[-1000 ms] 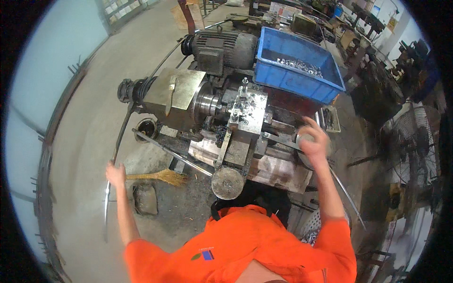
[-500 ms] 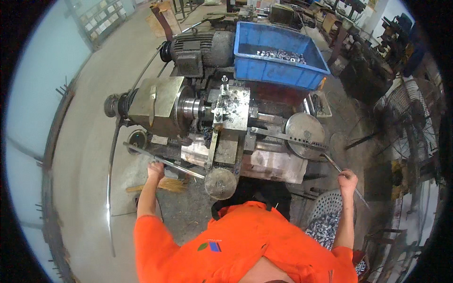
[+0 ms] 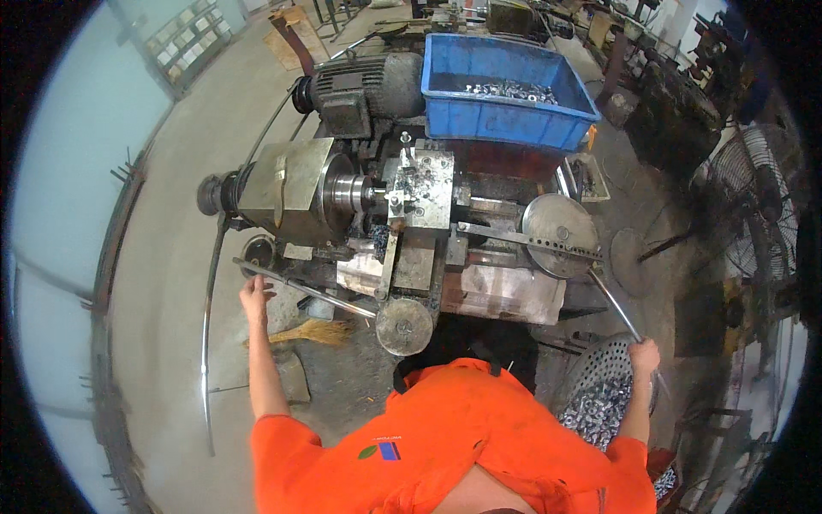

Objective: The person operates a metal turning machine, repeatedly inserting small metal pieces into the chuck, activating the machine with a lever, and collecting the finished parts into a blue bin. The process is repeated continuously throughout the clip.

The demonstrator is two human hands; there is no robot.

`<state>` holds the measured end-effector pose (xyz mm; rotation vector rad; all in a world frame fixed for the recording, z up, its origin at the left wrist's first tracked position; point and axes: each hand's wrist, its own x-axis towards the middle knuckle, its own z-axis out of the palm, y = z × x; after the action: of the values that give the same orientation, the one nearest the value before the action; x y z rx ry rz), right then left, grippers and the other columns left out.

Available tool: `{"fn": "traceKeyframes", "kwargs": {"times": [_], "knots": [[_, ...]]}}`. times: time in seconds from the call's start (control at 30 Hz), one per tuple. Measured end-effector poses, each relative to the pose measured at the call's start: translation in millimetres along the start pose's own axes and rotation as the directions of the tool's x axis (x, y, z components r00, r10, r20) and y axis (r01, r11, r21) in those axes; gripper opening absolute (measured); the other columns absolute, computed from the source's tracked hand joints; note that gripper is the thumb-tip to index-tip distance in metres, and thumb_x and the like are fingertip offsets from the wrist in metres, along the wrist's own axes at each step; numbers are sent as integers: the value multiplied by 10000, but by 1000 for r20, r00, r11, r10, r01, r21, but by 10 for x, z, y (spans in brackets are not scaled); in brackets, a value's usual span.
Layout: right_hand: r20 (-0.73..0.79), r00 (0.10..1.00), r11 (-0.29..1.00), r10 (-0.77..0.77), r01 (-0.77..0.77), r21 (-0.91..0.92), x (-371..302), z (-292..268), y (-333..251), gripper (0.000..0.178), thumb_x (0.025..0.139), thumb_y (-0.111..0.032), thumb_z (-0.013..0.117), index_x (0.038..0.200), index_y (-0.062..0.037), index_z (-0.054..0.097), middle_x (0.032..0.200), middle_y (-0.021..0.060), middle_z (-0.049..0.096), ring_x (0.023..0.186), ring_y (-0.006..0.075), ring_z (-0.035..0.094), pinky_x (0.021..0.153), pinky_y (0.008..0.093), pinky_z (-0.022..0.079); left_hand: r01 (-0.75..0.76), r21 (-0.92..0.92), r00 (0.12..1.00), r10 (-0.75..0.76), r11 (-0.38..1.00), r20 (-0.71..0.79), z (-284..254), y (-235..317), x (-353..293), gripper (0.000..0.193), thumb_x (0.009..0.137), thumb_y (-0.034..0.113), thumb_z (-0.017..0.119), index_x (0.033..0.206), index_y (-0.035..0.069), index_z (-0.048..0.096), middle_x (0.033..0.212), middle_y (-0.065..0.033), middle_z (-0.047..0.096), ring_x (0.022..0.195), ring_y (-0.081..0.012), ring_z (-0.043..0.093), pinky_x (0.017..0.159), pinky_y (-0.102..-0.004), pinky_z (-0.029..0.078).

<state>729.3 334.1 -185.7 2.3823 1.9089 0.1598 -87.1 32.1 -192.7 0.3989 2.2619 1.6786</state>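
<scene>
My right hand [image 3: 644, 355] is closed around a metal lever rod [image 3: 616, 301] that slopes down from the round disc [image 3: 561, 236] on the right of the lathe. My left hand [image 3: 255, 300] is just below the outer end of another long lever [image 3: 321, 297], fingers apart and loosely curled; whether a fingertip touches it is unclear. That lever runs to a smaller round disc [image 3: 404, 327] at the machine's front. Between the two hands stand the tool block [image 3: 428, 193] and the shiny chuck [image 3: 347, 194], with dark chips beneath.
A blue bin [image 3: 505, 120] with small metal parts stands behind the lathe, beside a motor [image 3: 364, 86]. A perforated basket [image 3: 599, 373] of metal parts is below my right forearm. A straw broom [image 3: 312, 332] lies at lower left; a fan [image 3: 745, 193] stands at right.
My left hand has loosened from its lever and shifted left toward the lever's end. My right hand has moved down and slightly right, still gripping its rod. The view has shifted a little.
</scene>
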Motion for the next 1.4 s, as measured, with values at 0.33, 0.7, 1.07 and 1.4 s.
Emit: {"fn": "traceKeyframes", "kwargs": {"times": [0.33,0.7,1.07,1.4], "knots": [[309,942,661,-129,-150,736,-1528,-149,-535,189,612,-207,544,629,-21,569,511,72,508,482,178,499,473,322,396,115,-207,980,-144,972,-134,659,157,-158,296,829,233,518,897,-51,471,616,-128,563,494,-230,586,416,-321,494],[304,945,504,-123,-204,839,-1790,-140,-753,186,613,-181,537,666,-3,540,574,-1,487,520,116,444,469,261,357,98,-158,989,-114,983,-95,642,77,-111,260,827,219,490,864,-38,472,630,-123,565,487,-230,584,401,-309,478],[126,984,894,-124,56,445,-999,-92,-228,314,595,-209,537,821,4,579,599,207,545,554,357,527,545,425,420,158,19,977,-153,987,-148,545,99,-129,239,847,248,467,802,13,458,606,-91,535,509,-222,592,427,-331,514],[-294,954,996,-58,77,54,867,74,-224,518,580,-196,603,1065,-26,540,1010,161,544,948,327,502,840,430,381,141,48,986,-145,989,81,576,192,-181,392,846,353,478,985,-13,473,722,-130,587,561,-198,602,448,-291,482]]}}
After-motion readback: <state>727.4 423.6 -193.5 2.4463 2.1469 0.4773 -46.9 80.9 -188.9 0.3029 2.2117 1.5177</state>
